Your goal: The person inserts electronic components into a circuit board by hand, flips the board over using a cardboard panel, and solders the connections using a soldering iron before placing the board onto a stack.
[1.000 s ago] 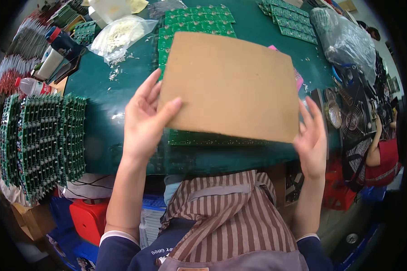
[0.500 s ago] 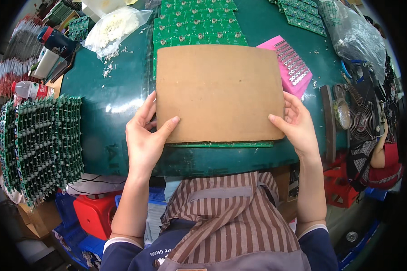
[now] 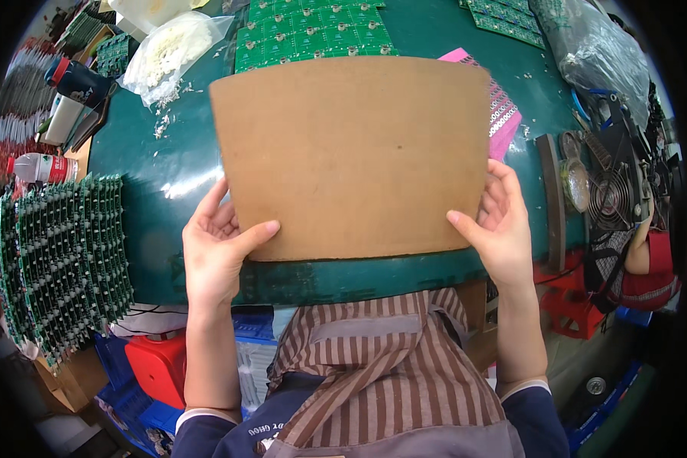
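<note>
A brown cardboard sheet (image 3: 351, 160) spans the space between my hands, above the green table mat. My left hand (image 3: 220, 252) grips its near left corner, thumb on top and fingers behind the edge. At the near right corner my right hand (image 3: 500, 221) holds it the same way. Whatever lies directly beneath the sheet is hidden. Past its far edge show green circuit boards (image 3: 309, 34) with small metal parts. A pink foam block (image 3: 504, 126) with rows of small metal pieces is partly covered on the right.
Stacked circuit boards (image 3: 61, 259) stand at the left edge, near a plastic bottle (image 3: 42, 168) and a dark flask (image 3: 76, 80). A bag of white bits (image 3: 168, 61) lies far left. On the right are a plastic bag (image 3: 591, 57) and a fan guard (image 3: 611, 200).
The cardboard has risen toward me and looks larger, with both hands still on it. My left hand has shifted left. The board edge below the sheet no longer shows.
</note>
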The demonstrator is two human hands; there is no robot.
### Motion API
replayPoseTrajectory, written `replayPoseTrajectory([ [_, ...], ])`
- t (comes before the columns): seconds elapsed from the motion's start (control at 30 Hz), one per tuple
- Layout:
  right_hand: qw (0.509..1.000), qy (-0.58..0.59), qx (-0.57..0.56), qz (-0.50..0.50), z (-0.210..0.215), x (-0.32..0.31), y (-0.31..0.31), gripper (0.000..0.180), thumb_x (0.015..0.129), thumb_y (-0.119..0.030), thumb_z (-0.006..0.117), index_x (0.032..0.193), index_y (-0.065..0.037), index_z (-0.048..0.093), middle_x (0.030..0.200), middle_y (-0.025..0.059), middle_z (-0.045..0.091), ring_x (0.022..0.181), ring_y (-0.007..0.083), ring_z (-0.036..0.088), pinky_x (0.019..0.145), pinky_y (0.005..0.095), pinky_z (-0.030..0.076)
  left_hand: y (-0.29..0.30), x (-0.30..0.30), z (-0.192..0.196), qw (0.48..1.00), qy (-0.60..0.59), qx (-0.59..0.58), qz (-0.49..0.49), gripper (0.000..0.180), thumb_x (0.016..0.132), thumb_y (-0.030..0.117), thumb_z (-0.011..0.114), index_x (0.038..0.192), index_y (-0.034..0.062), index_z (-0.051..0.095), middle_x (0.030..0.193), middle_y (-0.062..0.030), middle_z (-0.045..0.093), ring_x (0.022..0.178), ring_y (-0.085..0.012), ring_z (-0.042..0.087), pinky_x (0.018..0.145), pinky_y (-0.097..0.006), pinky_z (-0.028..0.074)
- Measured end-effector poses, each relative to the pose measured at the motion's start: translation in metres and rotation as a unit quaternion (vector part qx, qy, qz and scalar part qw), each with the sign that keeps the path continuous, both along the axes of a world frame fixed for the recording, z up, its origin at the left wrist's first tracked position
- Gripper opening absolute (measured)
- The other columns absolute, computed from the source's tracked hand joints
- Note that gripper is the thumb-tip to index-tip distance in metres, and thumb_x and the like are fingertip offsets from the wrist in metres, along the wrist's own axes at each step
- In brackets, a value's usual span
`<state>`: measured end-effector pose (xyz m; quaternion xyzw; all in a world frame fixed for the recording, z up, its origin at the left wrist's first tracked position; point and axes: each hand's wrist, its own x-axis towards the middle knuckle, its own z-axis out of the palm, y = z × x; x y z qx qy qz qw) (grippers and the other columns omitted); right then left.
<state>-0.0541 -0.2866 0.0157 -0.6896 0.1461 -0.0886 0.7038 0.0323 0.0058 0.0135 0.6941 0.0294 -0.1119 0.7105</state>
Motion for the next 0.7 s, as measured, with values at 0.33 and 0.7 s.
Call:
replayPoseTrajectory([
  [0.33,0.922,-0.162,-0.225,0.269,0.004,0.012,0.009,0.016,0.076,-0.009,0.069,0.091,-0.006,0.066,0.093,0.0059,0.056,0.085,0.0202,0.054,0.077,0.0298,0.044,0.086,-0.026,0.013,0.918,-0.344,0.176,-0.089,0.030,0.056,0.015,0.088,0.071,0.0067,0.063,0.080,-0.0059,0.063,0.079,-0.0194,0.056,0.070,-0.031,0.045],
  [0.7,0.671,-0.245,-0.469,0.520,-0.002,0.014,-0.004,0.068,0.066,-0.017,0.079,0.126,-0.005,0.049,0.131,0.0115,0.050,0.127,0.0325,0.046,0.111,0.0431,0.036,0.106,-0.052,-0.022,0.658,-0.576,0.348,-0.339,0.013,0.073,0.004,0.070,0.075,0.0036,0.057,0.109,-0.0178,0.069,0.105,-0.0332,0.066,0.091,-0.043,0.055],
])
